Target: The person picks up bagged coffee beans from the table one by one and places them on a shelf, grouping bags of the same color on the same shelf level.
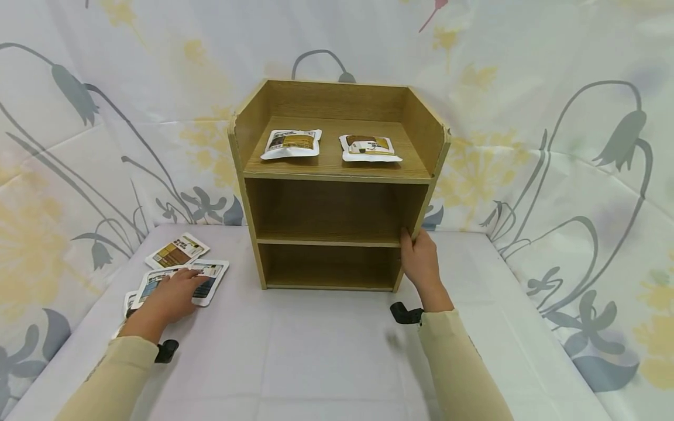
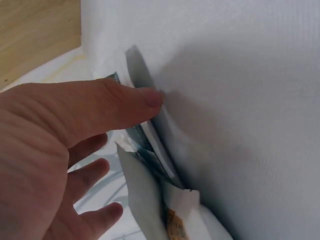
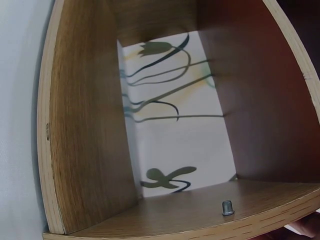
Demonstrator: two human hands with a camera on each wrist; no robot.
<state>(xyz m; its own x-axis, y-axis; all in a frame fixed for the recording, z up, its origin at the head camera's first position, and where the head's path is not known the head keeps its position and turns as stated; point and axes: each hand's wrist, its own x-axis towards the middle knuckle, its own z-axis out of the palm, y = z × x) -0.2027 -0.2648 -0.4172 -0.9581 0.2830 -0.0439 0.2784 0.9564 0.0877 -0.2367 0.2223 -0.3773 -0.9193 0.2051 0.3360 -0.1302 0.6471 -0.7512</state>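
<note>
On the table at left, my left hand (image 1: 176,295) lies over flat printed packets; the dark-blue and white packet (image 1: 213,278) is under its fingers. In the left wrist view the thumb (image 2: 135,102) reaches across a packet's edge (image 2: 160,155), with the other fingers spread apart behind it. My right hand (image 1: 420,260) grips the right side panel of a small wooden shelf (image 1: 337,175) near its middle board. Two puffy white pouches with brown-and-yellow labels, a left pouch (image 1: 292,144) and a right pouch (image 1: 370,148), lie on the top tier. The right wrist view shows a shelf compartment's inside (image 3: 95,125).
A brown-labelled packet (image 1: 177,250) lies behind the left hand, and another packet's corner (image 1: 129,301) shows beside it. A flower-patterned cloth (image 1: 553,175) hangs behind the shelf. A metal shelf pin (image 3: 227,207) sticks out of the panel. White cloth (image 1: 316,356) covers the table.
</note>
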